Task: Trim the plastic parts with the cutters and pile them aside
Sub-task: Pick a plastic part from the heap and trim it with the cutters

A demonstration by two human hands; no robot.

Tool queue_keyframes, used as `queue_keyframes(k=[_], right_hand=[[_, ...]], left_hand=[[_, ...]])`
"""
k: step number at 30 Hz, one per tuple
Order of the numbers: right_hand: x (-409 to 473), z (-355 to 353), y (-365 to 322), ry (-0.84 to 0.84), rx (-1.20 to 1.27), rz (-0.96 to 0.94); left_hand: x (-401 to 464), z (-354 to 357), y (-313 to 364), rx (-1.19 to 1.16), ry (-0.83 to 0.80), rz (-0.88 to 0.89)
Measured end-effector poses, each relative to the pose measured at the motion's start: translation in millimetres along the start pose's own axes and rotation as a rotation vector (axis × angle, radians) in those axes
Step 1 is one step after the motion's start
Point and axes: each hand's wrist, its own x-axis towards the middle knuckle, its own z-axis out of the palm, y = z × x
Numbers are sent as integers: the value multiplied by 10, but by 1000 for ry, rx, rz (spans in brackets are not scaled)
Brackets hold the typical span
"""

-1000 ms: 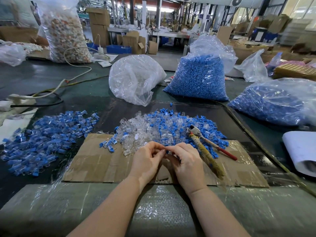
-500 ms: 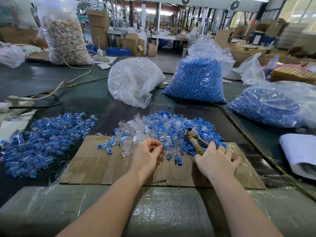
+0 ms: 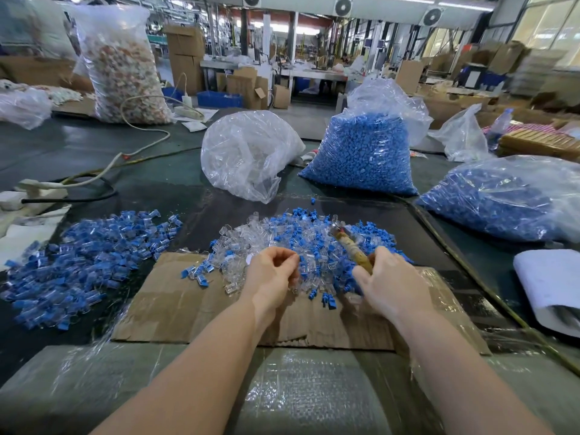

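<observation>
A heap of clear and blue plastic parts point(image 3: 301, 240) lies at the far edge of a cardboard sheet point(image 3: 175, 302). My right hand point(image 3: 389, 284) grips the tape-wrapped handle of the cutters point(image 3: 351, 246), whose metal jaws point away over the heap. My left hand point(image 3: 273, 274) is curled at the heap's near edge, fingertips pinched together on a small clear part that I can barely see. A separate pile of blue-and-clear parts point(image 3: 88, 255) lies to the left on the dark table.
Behind the heap stand a clear bag point(image 3: 248, 155) of transparent parts and a bag of blue parts point(image 3: 364, 152); another blue-filled bag point(image 3: 508, 202) lies at the right. A white roll point(image 3: 552, 284) sits at the right edge. Cables point(image 3: 94, 177) and a power strip run at the left.
My right hand left my left hand, reached right and took hold of the cutters' handle, lifting it off the cardboard. My left hand stayed curled by the heap.
</observation>
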Motion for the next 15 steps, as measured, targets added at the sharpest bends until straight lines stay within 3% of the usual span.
queue_keyframes(k=[3,7,15], right_hand=[[-93,-76,-206,-166,232,-97],[-126,-106,-337,-338,452,-78],[-163,-101,-343,-405,589,-13]], left_hand=[[45,-1,26,-81,57,-15],[72,-22,69,-148,94,-45],[43,-50,60,-233,98,-118]])
